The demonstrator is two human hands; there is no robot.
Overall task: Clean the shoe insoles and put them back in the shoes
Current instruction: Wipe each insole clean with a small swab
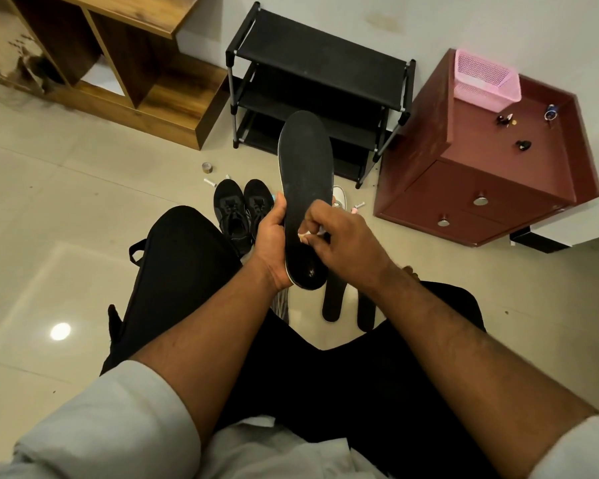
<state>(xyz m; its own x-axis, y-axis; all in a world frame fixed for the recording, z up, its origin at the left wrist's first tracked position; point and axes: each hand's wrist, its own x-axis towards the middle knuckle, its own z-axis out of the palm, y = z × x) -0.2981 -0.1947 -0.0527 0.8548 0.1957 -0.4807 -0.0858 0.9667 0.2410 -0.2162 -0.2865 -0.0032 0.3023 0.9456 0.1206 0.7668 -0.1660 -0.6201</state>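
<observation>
Head view: the left hand holds a black insole upright above the lap, its grip curled round the edge; the right hand pinches a small white wipe against it; black shoes stand on the floor just beyond; two more insoles lie below.

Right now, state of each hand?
Left hand: holding the long black foam insole by its edge.
Right hand: pinching a small white-and-pink cleaning item against the insole; what it is cannot be told.
</observation>
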